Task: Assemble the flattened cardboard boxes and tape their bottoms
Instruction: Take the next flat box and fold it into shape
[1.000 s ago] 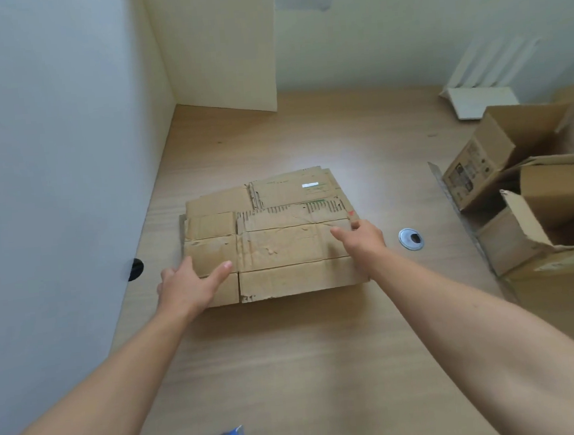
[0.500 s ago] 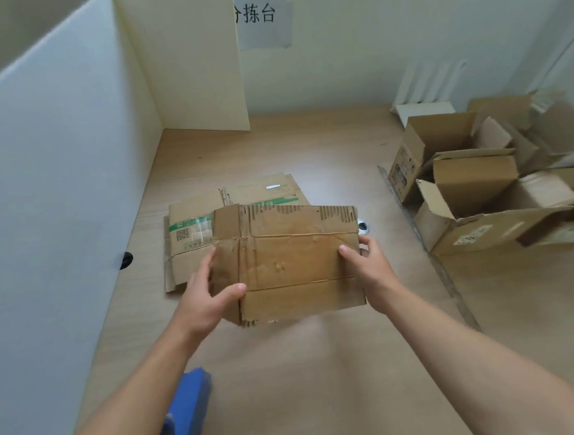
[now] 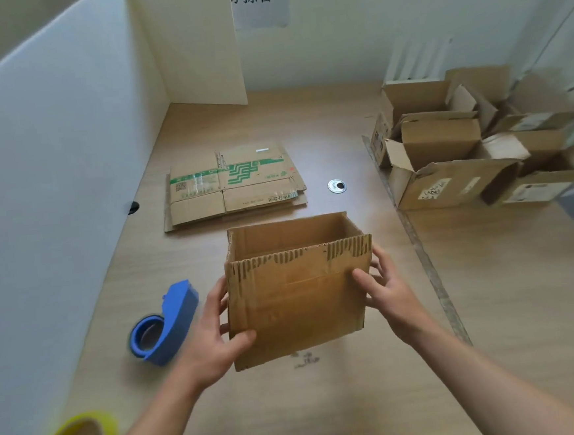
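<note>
Head view: your left hand (image 3: 215, 329) and right hand (image 3: 387, 288) clasp the cardboard box (image 3: 295, 299) between them.
Handling: light, bendy; hold at corners.

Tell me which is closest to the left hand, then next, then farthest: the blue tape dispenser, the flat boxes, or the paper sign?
From the left hand on the cardboard box:
1. blue tape dispenser, just left of it.
2. flat boxes, farther back on the table.
3. paper sign, high at the back.
</note>
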The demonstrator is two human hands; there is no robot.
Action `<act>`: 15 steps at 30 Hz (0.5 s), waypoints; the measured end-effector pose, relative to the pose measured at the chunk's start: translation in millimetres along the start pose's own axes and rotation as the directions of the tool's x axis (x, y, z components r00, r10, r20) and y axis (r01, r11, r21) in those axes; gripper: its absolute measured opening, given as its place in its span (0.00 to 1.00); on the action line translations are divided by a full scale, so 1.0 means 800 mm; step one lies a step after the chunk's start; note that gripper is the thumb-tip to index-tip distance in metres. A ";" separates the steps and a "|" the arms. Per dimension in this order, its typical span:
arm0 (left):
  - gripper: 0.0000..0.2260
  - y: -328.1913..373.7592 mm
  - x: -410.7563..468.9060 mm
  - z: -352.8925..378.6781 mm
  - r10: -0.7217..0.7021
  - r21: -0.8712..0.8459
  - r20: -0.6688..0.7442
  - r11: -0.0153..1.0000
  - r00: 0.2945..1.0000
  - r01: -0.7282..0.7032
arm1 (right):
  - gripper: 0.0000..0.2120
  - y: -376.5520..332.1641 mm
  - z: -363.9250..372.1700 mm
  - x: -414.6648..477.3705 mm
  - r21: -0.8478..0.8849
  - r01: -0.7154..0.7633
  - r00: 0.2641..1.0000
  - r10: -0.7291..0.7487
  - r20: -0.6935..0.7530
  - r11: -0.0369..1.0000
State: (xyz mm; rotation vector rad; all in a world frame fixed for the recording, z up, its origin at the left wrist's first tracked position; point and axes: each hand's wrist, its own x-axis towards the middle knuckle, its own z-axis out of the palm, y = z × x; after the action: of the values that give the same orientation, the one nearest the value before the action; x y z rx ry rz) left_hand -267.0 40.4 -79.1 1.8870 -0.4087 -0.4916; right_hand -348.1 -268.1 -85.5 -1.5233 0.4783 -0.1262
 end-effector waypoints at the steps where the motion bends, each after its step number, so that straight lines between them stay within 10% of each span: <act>1: 0.39 -0.005 -0.009 0.006 -0.012 0.008 -0.026 1.000 1.000 0.012 | 0.25 0.009 0.000 -0.011 -0.010 0.005 1.000 -0.006 -0.002 1.000; 15: 0.31 -0.020 -0.032 0.008 0.062 0.137 -0.221 0.990 0.973 -0.032 | 0.20 0.034 0.017 -0.059 -0.119 0.085 0.996 -0.086 -0.004 0.989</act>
State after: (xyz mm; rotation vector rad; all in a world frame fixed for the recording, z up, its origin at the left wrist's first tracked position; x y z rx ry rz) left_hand -291.0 53.8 -92.6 2.0308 -0.3412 -0.2191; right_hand -391.0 -236.3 -101.8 -1.6609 0.4336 -0.1742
